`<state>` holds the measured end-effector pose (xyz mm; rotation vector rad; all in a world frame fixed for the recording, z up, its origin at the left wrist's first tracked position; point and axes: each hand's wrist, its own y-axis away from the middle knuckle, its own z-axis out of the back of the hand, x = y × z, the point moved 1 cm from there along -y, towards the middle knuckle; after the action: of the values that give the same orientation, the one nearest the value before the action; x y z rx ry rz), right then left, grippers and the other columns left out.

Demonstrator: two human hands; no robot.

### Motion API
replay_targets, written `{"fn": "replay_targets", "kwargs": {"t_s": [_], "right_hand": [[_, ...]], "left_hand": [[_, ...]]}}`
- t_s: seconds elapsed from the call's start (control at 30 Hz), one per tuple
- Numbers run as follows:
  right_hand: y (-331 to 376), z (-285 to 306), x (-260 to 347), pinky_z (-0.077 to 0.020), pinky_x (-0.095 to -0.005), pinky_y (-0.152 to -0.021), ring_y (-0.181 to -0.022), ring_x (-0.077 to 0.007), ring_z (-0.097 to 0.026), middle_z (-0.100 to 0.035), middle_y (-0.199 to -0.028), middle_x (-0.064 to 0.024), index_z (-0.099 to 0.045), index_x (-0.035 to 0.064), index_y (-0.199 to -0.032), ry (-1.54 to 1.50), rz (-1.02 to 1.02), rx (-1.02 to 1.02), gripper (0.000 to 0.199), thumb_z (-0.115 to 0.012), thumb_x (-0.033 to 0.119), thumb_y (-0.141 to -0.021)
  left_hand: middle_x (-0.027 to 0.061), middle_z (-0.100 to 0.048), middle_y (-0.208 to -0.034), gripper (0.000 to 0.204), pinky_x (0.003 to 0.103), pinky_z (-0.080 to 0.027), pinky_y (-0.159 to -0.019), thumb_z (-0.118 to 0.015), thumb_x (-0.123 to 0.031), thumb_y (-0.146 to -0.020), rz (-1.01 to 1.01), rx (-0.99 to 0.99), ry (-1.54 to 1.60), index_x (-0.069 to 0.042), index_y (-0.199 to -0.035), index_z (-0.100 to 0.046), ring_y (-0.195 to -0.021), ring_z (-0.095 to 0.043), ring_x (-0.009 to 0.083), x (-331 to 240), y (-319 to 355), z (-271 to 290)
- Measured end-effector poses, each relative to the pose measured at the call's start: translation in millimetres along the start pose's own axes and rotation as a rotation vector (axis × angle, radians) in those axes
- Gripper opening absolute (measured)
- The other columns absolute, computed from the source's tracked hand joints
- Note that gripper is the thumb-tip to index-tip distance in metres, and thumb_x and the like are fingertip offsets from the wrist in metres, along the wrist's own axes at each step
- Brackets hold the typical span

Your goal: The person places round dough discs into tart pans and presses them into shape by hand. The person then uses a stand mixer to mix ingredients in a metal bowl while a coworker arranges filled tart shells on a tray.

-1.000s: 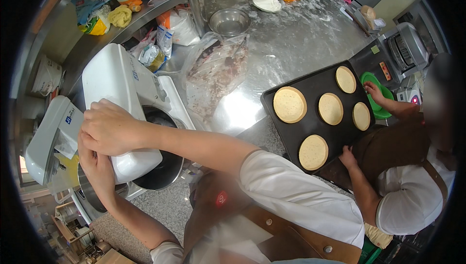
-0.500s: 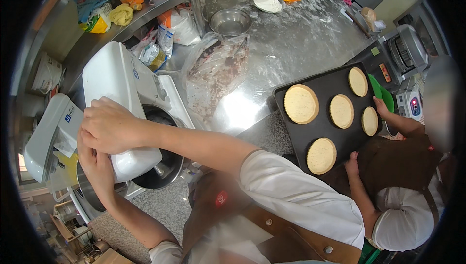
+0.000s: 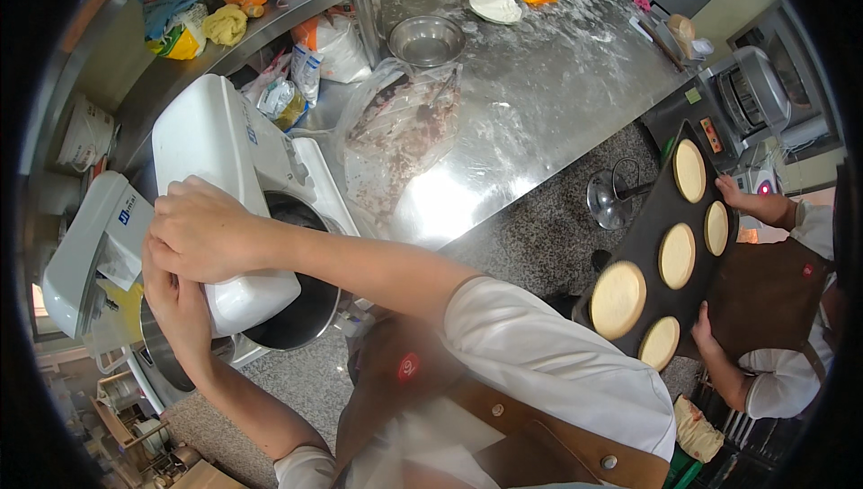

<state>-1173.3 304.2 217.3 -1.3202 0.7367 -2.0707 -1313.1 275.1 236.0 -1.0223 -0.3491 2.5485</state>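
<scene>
A white stand mixer stands at the left, with a steel bowl under its head. My right hand lies over the front end of the mixer head, fingers curled down on it. My left hand reaches up from below, pressed against the side of the head just under my right hand; its fingers are hidden. My right arm stretches across the middle of the picture.
A floured steel table carries a plastic bag of reddish-brown stuff, a small steel bowl and a dish of white powder. At the right, another person's hands hold a black tray of several pale round pastries. Bags crowd the shelf.
The other person has carried the black tray to the right, off the table's corner and tilted upright in view. My hands stay on the mixer head.
</scene>
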Motion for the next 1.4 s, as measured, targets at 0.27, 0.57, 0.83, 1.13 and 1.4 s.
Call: {"fn": "replay_targets", "kwargs": {"t_s": [0.27,0.57,0.83,1.13,1.4], "right_hand": [[-0.3,0.8,-1.0,-0.0403,-0.0403,-0.085,-0.088,-0.0285,-0.055,-0.062,-0.086,-0.0113,-0.068,0.0021,-0.078,-0.006,-0.028,0.01,0.031,-0.05,0.025,-0.088],[-0.2,5.7,3.2,-0.0403,-0.0408,-0.087,-0.088,-0.0285,-0.055,-0.062,-0.087,-0.0112,-0.068,0.0023,-0.078,-0.061,-0.032,0.017,0.03,-0.05,0.025,-0.088],[-1.4,-2.7,-1.2,-0.04,-0.0409,-0.087,-0.089,-0.0289,-0.056,-0.064,-0.085,-0.0132,-0.07,0.002,-0.074,-0.059,-0.042,-0.004,0.032,-0.052,0.026,-0.085],[-1.7,1.8,0.8,-0.0408,-0.0401,-0.088,-0.088,-0.0288,-0.056,-0.063,-0.083,-0.0115,-0.069,0.0036,-0.075,-0.019,-0.032,0.011,0.029,-0.053,0.025,-0.086],[-0.9,-0.4,1.0,-0.0399,-0.0397,-0.088,-0.09,-0.0282,-0.056,-0.064,-0.084,-0.0119,-0.071,0.0043,-0.075,-0.045,-0.04,0.016,0.03,-0.054,0.027,-0.086]], "left_hand": [[0.0136,-0.063,-0.124,0.037,0.03,-0.043,-0.097,-0.054,-0.008,-0.096,-0.005,0.0,-0.016,0.004,-0.13,-0.054,-0.11,-0.058,0.0198,-6.7,-2.9,-0.8],[0.0127,-0.062,-0.125,0.035,0.03,-0.043,-0.097,-0.054,-0.007,-0.096,-0.008,0.013,0.014,0.003,-0.13,-0.054,-0.11,-0.058,0.0196,-3.9,-2.3,1.0],[0.0127,-0.061,-0.125,0.036,0.031,-0.042,-0.098,-0.054,-0.008,-0.096,0.028,-0.006,0.037,0.003,-0.131,-0.053,-0.111,-0.057,0.02,-8.3,-0.6,-1.1],[0.0133,-0.062,-0.122,0.033,0.031,-0.043,-0.096,-0.053,-0.007,-0.096,-0.026,0.0,0.025,0.004,-0.128,-0.054,-0.109,-0.057,0.0195,-4.7,-1.1,-0.6],[0.0116,-0.062,-0.121,0.032,0.029,-0.043,-0.094,-0.051,-0.005,-0.097,0.03,0.016,0.089,0.005,-0.127,-0.054,-0.107,-0.056,0.0178,0.3,3.1,0.6]]}}
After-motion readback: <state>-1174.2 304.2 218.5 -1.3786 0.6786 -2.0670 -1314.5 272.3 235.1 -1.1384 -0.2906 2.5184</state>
